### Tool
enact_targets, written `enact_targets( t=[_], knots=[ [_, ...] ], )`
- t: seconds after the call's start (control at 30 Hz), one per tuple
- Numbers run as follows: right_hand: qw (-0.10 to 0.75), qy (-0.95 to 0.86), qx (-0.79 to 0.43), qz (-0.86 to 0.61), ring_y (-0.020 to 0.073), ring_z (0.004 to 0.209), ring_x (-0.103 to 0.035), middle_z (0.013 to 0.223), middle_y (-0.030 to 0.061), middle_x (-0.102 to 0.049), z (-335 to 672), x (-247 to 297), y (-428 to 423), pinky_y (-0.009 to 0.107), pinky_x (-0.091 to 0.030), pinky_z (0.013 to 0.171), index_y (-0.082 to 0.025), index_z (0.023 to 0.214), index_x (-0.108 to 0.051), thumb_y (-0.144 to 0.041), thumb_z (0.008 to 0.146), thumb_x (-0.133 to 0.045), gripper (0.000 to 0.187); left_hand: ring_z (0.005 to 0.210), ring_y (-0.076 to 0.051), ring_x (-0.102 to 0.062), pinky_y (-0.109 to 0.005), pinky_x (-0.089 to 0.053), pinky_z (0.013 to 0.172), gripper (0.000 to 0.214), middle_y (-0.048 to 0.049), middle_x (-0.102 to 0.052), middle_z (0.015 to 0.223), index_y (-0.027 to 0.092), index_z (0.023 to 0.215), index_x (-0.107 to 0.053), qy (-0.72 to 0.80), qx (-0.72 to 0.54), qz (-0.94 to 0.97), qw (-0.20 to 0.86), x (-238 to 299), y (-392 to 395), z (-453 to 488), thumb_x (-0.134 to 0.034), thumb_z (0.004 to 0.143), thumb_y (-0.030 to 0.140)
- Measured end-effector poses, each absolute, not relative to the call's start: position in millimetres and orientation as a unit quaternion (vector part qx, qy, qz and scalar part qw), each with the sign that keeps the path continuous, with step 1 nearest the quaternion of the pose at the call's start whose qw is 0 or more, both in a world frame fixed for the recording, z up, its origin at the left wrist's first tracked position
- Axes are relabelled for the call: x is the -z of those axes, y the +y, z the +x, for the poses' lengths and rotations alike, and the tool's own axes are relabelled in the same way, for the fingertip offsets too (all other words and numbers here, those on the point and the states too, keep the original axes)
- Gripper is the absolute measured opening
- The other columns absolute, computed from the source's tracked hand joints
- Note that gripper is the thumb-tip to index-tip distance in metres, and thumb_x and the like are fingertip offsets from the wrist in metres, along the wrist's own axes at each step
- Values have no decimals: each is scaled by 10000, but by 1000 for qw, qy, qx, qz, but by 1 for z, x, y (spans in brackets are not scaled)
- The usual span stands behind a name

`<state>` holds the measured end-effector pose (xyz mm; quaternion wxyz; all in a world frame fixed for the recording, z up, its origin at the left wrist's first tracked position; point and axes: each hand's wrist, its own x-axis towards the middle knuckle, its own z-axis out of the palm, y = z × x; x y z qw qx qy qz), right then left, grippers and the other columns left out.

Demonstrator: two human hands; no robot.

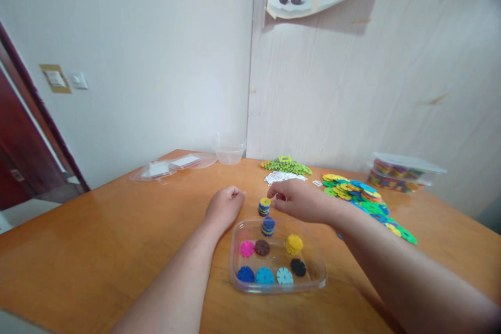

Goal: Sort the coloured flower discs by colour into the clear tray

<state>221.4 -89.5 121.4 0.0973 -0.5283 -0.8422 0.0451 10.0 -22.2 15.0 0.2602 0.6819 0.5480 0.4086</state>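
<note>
My left hand [226,207] rests on the table as a loose fist, left of a short stack of notched plastic discs [264,207] with a yellow one on top. Nothing shows in its fingers. From the right, my right hand [299,200] reaches beside that stack, its fingers curled. A bit of dark blue shows between thumb and forefinger; whether they grip it I cannot tell. Just below, a clear plastic tub [321,283] holds a second stack with a blue top [268,226] and loose discs, among them pink [247,249], brown [262,247], yellow [294,244] and black [298,267].
To the right lies a spread heap of coloured discs [364,201]. Behind my right hand are white cards [284,177] and green pieces [289,166]. A clear bowl [229,150] and flat lids [183,163] are at the back left, a filled lidded box [403,171] at the back right.
</note>
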Motion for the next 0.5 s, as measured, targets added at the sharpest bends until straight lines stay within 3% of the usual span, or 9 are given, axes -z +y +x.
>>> enact_targets(
  t=[0.13, 0.37, 0.5],
  knots=[
    [25, -839, -21, -544, 181, 828, -630, 990, 71, -710, 216, -116, -74, 259, -418, 670, -205, 1156, -666, -306, 823, -542, 370, 601, -143, -549, -230, -328, 545, 343, 2, -629, 620, 189, 719, -619, 545, -409, 687, 254, -14, -21, 10, -499, 820, 494],
    [-12, -841, -6, -541, 255, 1023, -620, 1136, 115, -686, 202, -120, -67, 303, -452, 786, -200, 1210, -653, -346, 794, -594, 445, 618, -142, -549, -229, -314, 539, 353, -1, -635, 629, 188, 707, -623, 548, -403, 697, 228, -12, -19, 9, -484, 827, 490],
    [-36, -836, -14, -548, 233, 922, -649, 1082, 111, -700, 197, -122, -64, 288, -464, 729, -200, 1170, -669, -352, 790, -612, 413, 614, -144, -549, -231, -318, 544, 356, -7, -641, 635, 187, 719, -632, 554, -400, 692, 234, -13, -19, 9, -495, 819, 500]
  ],
)
